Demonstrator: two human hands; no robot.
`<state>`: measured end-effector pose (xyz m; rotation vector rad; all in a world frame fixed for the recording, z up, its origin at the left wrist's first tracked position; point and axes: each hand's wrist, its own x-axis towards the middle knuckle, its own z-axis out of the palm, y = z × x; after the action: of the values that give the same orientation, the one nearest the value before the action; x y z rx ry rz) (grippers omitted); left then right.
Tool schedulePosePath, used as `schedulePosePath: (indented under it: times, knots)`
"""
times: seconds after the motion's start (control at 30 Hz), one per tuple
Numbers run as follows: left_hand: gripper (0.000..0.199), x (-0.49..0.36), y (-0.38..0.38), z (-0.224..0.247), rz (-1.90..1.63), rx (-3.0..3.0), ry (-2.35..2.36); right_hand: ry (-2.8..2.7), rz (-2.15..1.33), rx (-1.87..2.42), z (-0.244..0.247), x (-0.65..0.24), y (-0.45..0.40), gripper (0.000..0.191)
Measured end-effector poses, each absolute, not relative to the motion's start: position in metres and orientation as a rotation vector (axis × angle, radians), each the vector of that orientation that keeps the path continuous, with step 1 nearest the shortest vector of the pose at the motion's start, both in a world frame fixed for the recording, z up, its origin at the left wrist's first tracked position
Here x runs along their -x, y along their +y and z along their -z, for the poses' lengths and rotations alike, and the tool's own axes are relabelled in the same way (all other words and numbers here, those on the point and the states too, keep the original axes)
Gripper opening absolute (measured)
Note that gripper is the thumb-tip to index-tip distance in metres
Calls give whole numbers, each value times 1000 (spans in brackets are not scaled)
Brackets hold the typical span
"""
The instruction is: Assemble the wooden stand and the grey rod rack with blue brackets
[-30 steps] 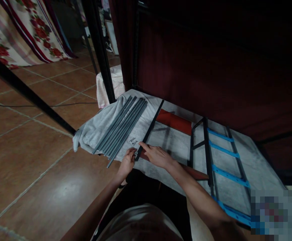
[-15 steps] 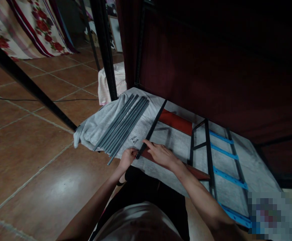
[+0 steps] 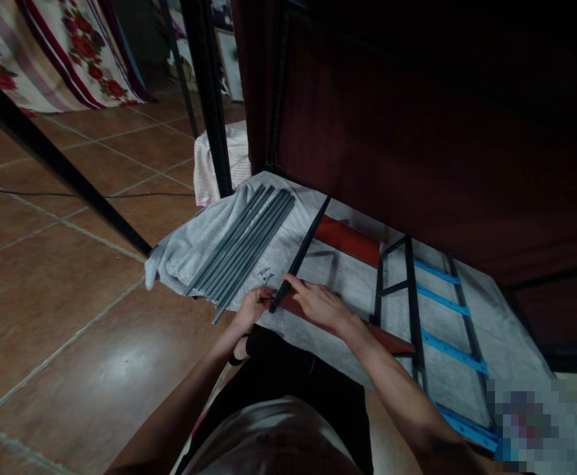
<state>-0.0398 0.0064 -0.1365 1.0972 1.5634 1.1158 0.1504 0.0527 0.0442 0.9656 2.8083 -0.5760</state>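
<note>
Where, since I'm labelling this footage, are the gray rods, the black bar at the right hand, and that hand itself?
Gray rods (image 3: 243, 251): head view, midway along the bundle.
Black bar (image 3: 305, 245): head view, its length beyond the fingers.
Right hand (image 3: 318, 303): head view, back of the hand.

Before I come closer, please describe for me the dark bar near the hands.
On the grey cloth, find the grey rods. The dark bar slants just right of them; unlike them it is black, with both hands at its near end.

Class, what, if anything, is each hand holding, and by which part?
The right hand seems to hold the black bar near its closer end. The left hand is beside that end; whether it holds anything cannot be told.
</note>
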Motion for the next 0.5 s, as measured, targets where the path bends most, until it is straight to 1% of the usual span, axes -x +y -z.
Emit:
schedulePosePath:
  times: [0.13, 0.33, 0.5]
  knots:
    - [18, 42, 4, 136, -1093, -1005, 1496, 2816, 565, -961, -44, -150, 53, 53]
    - [4, 41, 6, 136, -1135, -1069, 1539, 2807, 567, -960, -44, -151, 53, 54]
    - [12, 40, 5, 138, -1132, -1063, 1483, 2773, 578, -974, -45, -151, 53, 53]
